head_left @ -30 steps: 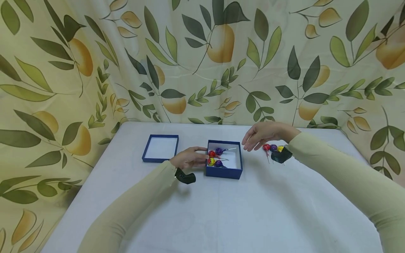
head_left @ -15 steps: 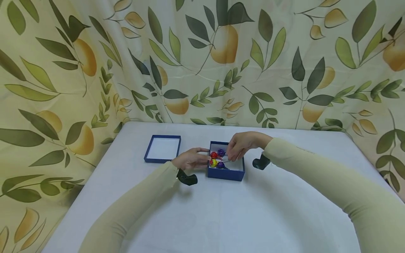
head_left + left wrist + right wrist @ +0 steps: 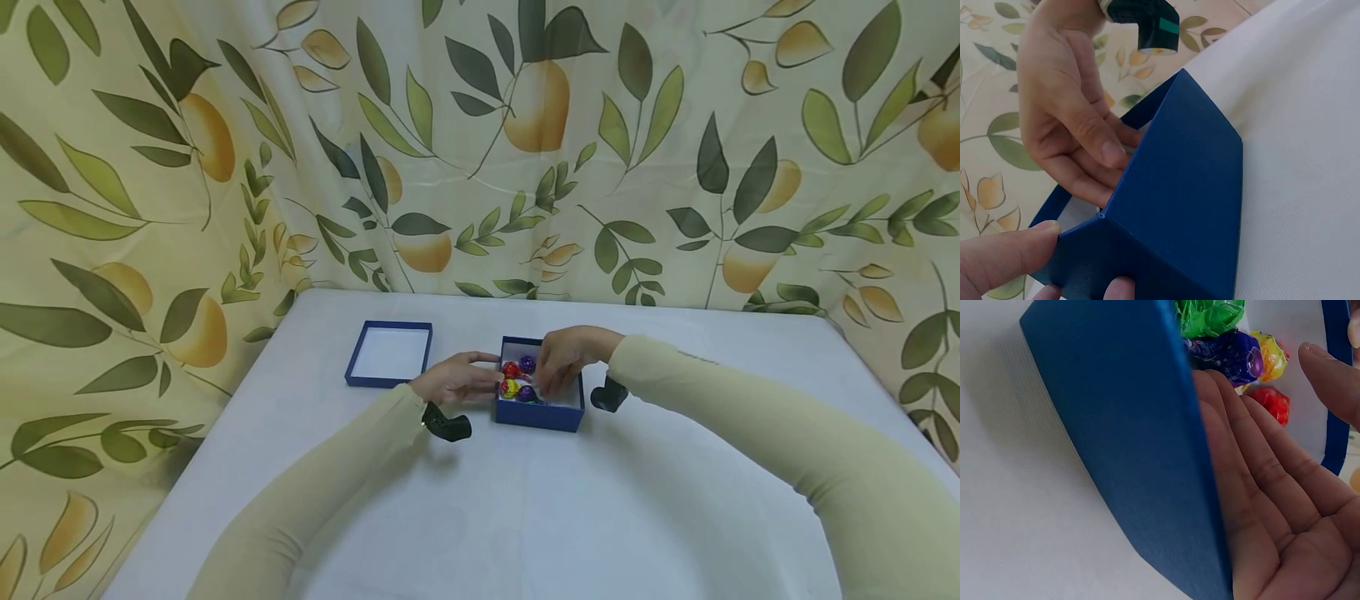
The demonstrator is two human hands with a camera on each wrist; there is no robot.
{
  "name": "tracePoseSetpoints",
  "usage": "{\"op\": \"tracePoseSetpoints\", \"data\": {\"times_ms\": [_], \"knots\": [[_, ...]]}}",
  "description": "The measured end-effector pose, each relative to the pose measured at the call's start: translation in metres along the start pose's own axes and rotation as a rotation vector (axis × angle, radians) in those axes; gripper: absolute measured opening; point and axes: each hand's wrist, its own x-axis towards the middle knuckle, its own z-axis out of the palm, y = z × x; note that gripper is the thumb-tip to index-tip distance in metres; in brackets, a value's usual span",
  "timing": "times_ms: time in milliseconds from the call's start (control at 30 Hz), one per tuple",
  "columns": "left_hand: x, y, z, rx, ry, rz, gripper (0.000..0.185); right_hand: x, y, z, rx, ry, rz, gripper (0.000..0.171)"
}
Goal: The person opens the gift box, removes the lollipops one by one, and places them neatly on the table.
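White tablecloth: I see open blue cardboard box of foil-wrapped lollipops dead centre. Left hand grips its 9 o'clock wall; right hand, fingers relaxed, reaches inside from 3 o'clock, holding nothing.

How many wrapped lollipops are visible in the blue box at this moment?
5 lollipops across the views, all inside the blue box: red, purple, yellow, second purple, and green. The right hand may hide more.
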Motion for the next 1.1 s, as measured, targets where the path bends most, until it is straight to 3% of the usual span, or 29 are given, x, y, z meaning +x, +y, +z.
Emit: {"op": "tracePoseSetpoints", "data": {"times_ms": [333,833,1100], "knots": [[0.001,0.000,0.001,0.011,0.011,-0.005,0.052,0.008,0.001,0.009,-0.089,0.012,-0.002,0.023],[0.001,0.002,0.000,0.011,0.014,-0.020,0.053,0.016,0.009,0.012,-0.096,0.048,-0.064,0.017],[0.001,0.003,0.002,0.010,0.011,-0.034,0.053,0.019,0.010,0.015,-0.129,0.132,-0.055,0.020]]}}
